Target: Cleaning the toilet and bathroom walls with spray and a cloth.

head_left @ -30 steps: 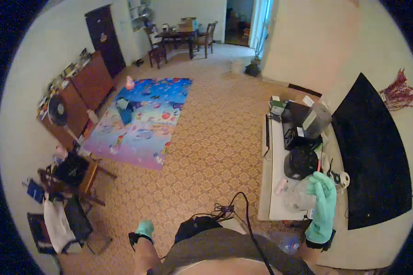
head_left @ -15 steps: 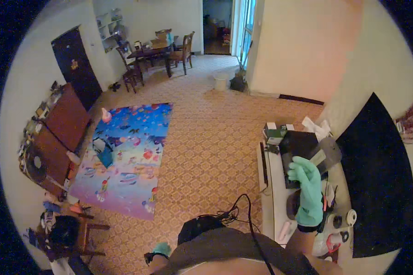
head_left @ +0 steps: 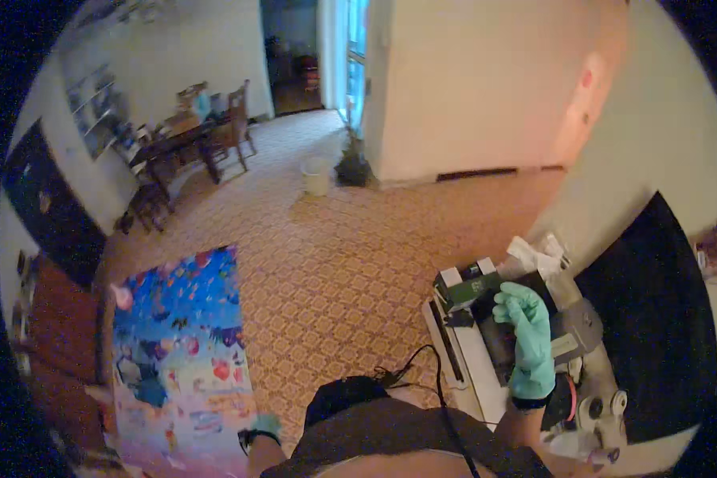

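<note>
Since the earlier frames, the view is turned to the right, and the right hand [head_left: 523,320], in a mint-green glove, is brought from over the near end of the long white tabletop [head_left: 483,373] toward its far end. It is now seen at 4 o'clock, fingers loosely bent and partly spread, with a narrow gap left between them.

The dark-green and white cardboard box [head_left: 467,285] is placed on the tabletop, just off the fingertips at the hand's 10 o'clock; whether it is touched cannot be told. White crumpled tissue [head_left: 534,255] is seen at the hand's 12 o'clock, and a grey translucent plastic container [head_left: 579,331] is set at its 3 o'clock.

The left hand [head_left: 264,425], gloved in the same green and banded in black at the wrist, is held low at 7 o'clock; it is blurred, and its grip cannot be told. At 8 o'clock, a blue-and-pink printed play mat [head_left: 185,334] is spread on the tiled floor [head_left: 342,295]. A black cable [head_left: 444,402] is looped at 5 o'clock.
</note>
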### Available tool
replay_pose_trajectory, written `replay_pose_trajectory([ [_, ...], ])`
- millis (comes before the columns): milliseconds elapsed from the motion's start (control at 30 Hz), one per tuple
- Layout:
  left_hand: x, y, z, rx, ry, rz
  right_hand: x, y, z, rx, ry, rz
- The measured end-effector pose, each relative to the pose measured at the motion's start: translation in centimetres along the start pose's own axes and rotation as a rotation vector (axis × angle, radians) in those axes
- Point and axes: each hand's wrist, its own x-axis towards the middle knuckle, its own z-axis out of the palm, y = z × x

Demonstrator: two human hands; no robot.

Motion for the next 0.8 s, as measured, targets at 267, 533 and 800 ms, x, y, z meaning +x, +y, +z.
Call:
replay_pose_trajectory([
  [267,34.5,-11.2,-39.3,0.547,0.759,-0.048,30.8,8.6,-2.5,0.030,0.200,-0.030],
  [533,52.1,-5.1,-63.4,-0.261,0.258,-0.007,67.8,8.1,-2.2,0.032,0.290,-0.052],
  [800,78.2,-3.7,-92.9,-0.124,0.100,0.068,97.7,13.8,-9.0,-0.033,0.506,-0.144],
])
